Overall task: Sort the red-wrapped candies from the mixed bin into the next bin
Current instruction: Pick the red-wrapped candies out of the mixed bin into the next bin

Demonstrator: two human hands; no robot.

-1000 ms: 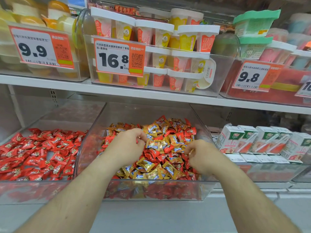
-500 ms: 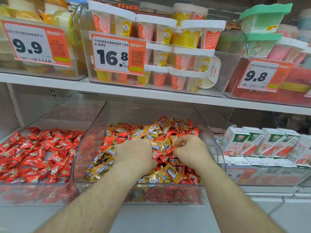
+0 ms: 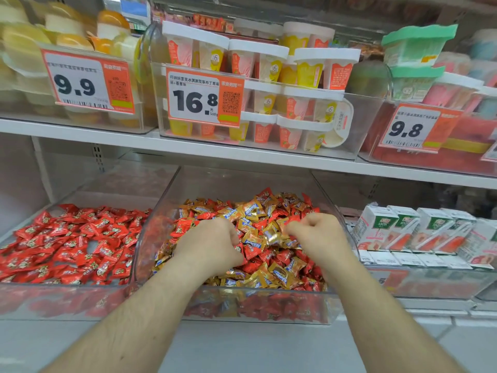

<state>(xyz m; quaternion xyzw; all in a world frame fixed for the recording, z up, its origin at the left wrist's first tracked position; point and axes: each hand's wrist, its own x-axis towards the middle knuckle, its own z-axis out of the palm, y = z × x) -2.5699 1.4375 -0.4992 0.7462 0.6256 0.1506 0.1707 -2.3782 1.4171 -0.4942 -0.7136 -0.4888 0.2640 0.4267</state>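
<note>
A clear mixed bin in the middle of the lower shelf holds a heap of red-wrapped candies and gold-wrapped candies. Both my hands are inside it. My left hand digs into the heap left of centre, its curled fingers gripping a red-wrapped candy. My right hand sits on the heap's right side, fingers and thumb curled and pinching among the wrappers. Which candy it has is hidden. To the left, the neighbouring clear bin holds only red-wrapped candies.
Small juice cartons fill the bin on the right. The white shelf overhead carries bins of pudding cups with price tags 9.9, 16.8 and 9.8. The mixed bin's tall left wall stands between the two candy bins.
Both hands moved closer together and deeper into the heap, then spread slightly. The left hand now has a red candy under its fingers. The camera leaned nearer.
</note>
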